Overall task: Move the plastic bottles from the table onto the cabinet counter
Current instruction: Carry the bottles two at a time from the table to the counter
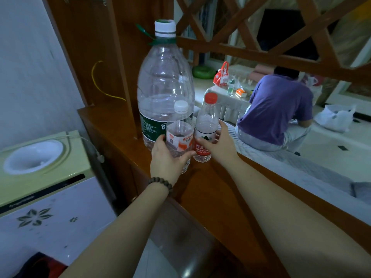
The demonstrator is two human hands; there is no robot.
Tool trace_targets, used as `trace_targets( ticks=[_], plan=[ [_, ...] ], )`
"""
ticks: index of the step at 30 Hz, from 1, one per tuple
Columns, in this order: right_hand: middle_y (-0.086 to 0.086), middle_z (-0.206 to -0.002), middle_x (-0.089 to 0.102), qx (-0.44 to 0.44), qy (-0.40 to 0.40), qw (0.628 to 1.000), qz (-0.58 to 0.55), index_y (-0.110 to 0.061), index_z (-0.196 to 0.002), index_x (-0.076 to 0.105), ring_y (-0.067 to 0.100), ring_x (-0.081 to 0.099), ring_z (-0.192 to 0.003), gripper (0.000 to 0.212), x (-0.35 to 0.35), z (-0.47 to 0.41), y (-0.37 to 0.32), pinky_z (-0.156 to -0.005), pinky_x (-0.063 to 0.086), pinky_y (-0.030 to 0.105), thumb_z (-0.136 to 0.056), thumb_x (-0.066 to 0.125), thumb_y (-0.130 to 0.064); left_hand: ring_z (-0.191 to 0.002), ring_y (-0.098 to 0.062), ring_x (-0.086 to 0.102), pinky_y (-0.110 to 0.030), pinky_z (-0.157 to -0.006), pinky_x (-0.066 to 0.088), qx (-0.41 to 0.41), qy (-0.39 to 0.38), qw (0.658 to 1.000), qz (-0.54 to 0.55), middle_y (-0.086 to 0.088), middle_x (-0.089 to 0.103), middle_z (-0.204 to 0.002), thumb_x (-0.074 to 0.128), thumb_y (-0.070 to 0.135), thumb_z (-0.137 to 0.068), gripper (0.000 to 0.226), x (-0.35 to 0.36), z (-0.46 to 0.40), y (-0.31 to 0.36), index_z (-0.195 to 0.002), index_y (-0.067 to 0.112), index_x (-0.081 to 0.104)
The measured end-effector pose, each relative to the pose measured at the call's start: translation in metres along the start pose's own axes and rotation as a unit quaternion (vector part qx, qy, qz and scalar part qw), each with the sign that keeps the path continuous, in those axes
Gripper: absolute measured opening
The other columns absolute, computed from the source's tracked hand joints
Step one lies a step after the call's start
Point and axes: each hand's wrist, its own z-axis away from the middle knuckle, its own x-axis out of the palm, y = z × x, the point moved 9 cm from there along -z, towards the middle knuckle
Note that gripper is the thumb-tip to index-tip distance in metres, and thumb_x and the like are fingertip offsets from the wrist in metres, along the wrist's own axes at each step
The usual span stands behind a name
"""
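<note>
Three clear plastic bottles stand on the wooden cabinet counter [200, 189]. The large bottle [165, 81], with a white cap and green label, is at the back. My left hand [168, 159] grips the small white-capped bottle [179, 133] with an orange label, low on its body. My right hand [218, 143] wraps around the red-capped bottle [206, 121] with a red label, thumb in front and fingers behind. Both small bottles are upright and side by side in front of the large one.
A water dispenser [40, 177] with a white funnel top stands at the left, below the counter. A wooden lattice screen [261, 37] rises behind the counter. Beyond it a person in a purple shirt [279, 109] sits by a low table [226, 97] with items.
</note>
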Motion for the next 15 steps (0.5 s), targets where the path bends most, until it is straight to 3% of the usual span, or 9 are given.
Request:
trace_targets(
  ticks=[4, 10, 15],
  plan=[
    [0.007, -0.153, 0.034, 0.027, -0.002, 0.999, 0.046, -0.021, -0.150, 0.017, 0.026, 0.036, -0.138, 0.095, -0.011, 0.018, 0.007, -0.110, 0.035, 0.049, -0.078, 0.068, -0.054, -0.136, -0.023, 0.032, -0.048, -0.105, 0.041, 0.019, 0.000, 0.994, -0.104, -0.005, 0.038, -0.147, 0.064, 0.073, -0.064, 0.108, -0.009, 0.012, 0.002, -0.147, 0.016, 0.025],
    [0.004, -0.156, 0.029, -0.018, 0.023, 0.986, 0.166, -0.022, -0.149, 0.023, 0.022, 0.026, -0.143, 0.077, -0.026, 0.071, 0.005, -0.113, 0.027, 0.042, -0.088, 0.050, -0.059, -0.144, -0.025, 0.021, -0.049, -0.115, 0.023, 0.013, 0.013, 0.971, -0.240, -0.006, 0.029, -0.155, 0.038, 0.073, -0.083, 0.089, -0.024, 0.048, -0.006, -0.150, 0.018, 0.019],
    [0.002, -0.158, 0.025, -0.089, -0.015, 0.972, 0.218, -0.023, -0.149, 0.023, 0.020, 0.014, -0.147, 0.070, -0.007, 0.122, -0.002, -0.119, 0.019, 0.044, -0.092, 0.043, -0.057, -0.147, -0.021, 0.008, -0.048, -0.117, 0.010, -0.020, 0.012, 0.955, -0.295, 0.001, 0.017, -0.159, 0.028, 0.068, -0.089, 0.078, -0.041, 0.094, -0.025, -0.152, 0.024, 0.014]
  ],
)
